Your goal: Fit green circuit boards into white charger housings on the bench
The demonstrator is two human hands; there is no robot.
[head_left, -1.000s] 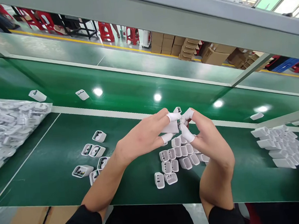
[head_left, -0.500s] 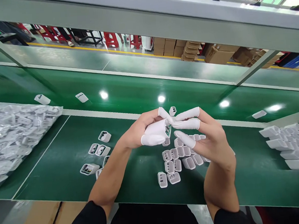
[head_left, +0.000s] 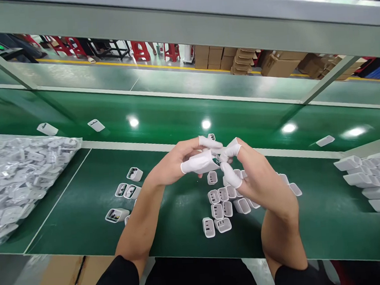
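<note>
Left fingers: capped in white finger cots (head_left: 194, 164); thumb and forefinger of the left hand (head_left: 172, 165) are closed on a white charger housing (head_left: 207, 162).
Right fingers: also in cots (head_left: 229, 177); thumb and forefinger of the right hand (head_left: 259, 183) pinch narrowly at the housing's right end, the middle finger hanging free below.
Held part, position: raised above the cluster of open white shells (head_left: 223, 203), which serves as the landmark here.
Held part, axis: long axis runs roughly left to right, between the two hands; the right end shows a dark insert, detail too small to read.
Nearer hand: left carries the body; right works only the tip.
Left of cluster: several loose housings with dark inserts (head_left: 125, 190) on the green bench mat (head_left: 68, 220).
Far left of cluster: a clear bag of white parts (head_left: 20, 180).
Right of cluster: stacked white casings (head_left: 368, 177).
Beyond cluster: green conveyor belt (head_left: 162, 112) carrying scattered single units (head_left: 96, 125).
</note>
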